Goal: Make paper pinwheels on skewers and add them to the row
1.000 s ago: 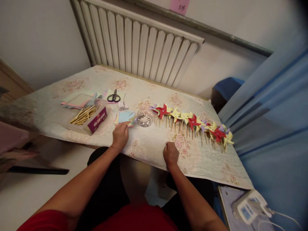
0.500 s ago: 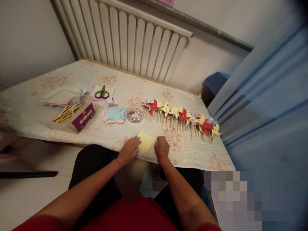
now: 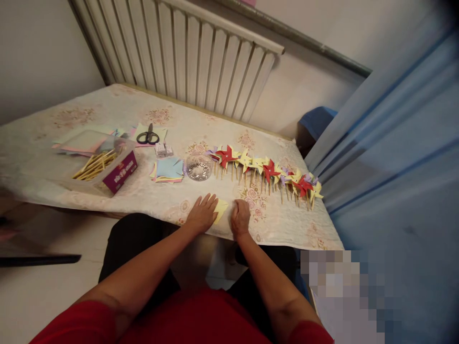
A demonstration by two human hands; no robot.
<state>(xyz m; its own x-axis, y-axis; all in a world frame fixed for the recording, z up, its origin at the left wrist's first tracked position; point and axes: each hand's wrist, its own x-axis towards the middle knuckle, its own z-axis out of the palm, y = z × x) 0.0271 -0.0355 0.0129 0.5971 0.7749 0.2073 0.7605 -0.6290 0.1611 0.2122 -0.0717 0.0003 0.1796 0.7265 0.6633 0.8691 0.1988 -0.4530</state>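
Note:
My left hand lies flat with its fingers stretched out over a yellow paper square near the table's front edge. It covers the left part of the paper; slits show at the right side. To the right of the paper, my right hand rests on the tablecloth with its fingers curled closed. Whatever may be inside those fingers is hidden. Beyond the hands stand a round clear dish of small shiny pieces and a stack of cut paper squares, blue on top.
A row of pinwheels on sticks lies to the right. At the left are a clear box of wooden sticks, black-handled scissors on paper, small white boxes and paper sheets. A radiator stands behind the table.
My left hand has slid right, from the paper's left corner to lying over much of it. My right hand stays curled beside the paper. The view has shifted slightly.

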